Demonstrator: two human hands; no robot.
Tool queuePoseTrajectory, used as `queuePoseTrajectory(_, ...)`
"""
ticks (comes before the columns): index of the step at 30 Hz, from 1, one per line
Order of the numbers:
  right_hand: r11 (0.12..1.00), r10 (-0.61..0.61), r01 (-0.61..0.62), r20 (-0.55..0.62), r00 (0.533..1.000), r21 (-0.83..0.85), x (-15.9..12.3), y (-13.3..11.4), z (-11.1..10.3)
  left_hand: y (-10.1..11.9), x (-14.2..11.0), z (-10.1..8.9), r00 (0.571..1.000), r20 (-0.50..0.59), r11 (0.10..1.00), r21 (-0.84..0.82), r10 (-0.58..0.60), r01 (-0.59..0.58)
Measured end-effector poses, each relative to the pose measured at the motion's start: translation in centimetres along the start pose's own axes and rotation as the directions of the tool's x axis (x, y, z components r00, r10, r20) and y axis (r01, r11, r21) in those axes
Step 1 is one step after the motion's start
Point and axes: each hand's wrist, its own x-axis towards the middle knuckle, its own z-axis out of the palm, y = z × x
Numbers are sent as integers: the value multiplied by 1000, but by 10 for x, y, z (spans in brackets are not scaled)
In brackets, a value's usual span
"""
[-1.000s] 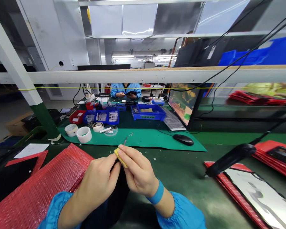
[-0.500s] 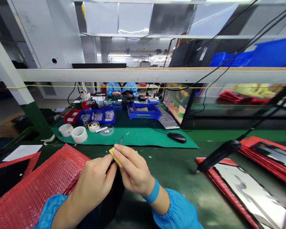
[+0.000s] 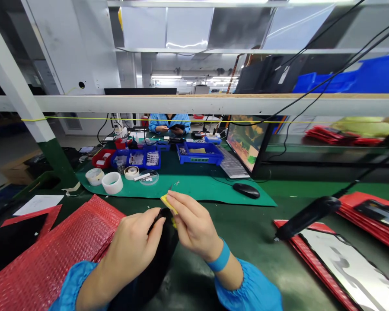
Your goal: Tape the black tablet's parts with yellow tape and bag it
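My left hand (image 3: 132,242) is closed, thumb and fingers pinching the upper edge of a black panel (image 3: 164,252). The panel is tilted and seen nearly edge-on in front of me, its lower part running down between my forearms. My right hand (image 3: 194,224), a blue band at its wrist, is closed around a folded yellow sponge (image 3: 167,203). The sponge is at the panel's top edge, close to the left fingertips; whether it presses on the panel is hard to tell. Fingers hide part of the sponge.
Red bubble-wrap bags (image 3: 61,246) lie at left. At right are a black-handled screwdriver (image 3: 307,218) and a white-faced panel (image 3: 346,263) on red bags. Behind stand tape rolls (image 3: 112,183), blue bins (image 3: 199,153), a mouse (image 3: 246,190) and a monitor (image 3: 246,140). A co-worker (image 3: 170,123) sits opposite.
My right hand with the sponge has moved slightly right, away from the left fingertips, and more of the black panel's top edge shows. The whole view has shifted a little.
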Motion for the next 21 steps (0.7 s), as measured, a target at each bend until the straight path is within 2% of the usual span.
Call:
queuePoseTrajectory(5,1000,27,-28,-81,996,-8,-3,4,-4,-3,0,1,999,-36,1000,12,25,-24)
queuePoseTrajectory(11,1000,11,-11,-54,998,6,-1,-4,-4,0,0,0,998,-41,999,16,43,-43)
queuePoseTrajectory(15,996,-67,68,-7,998,60,0,-11,0,2,0,-1,1000,6,1000,8,28,-28)
queuePoseTrajectory(21,991,-110,110,-5,994,79,0,-16,4,4,-1,-1,999,-1,999,11,43,-43)
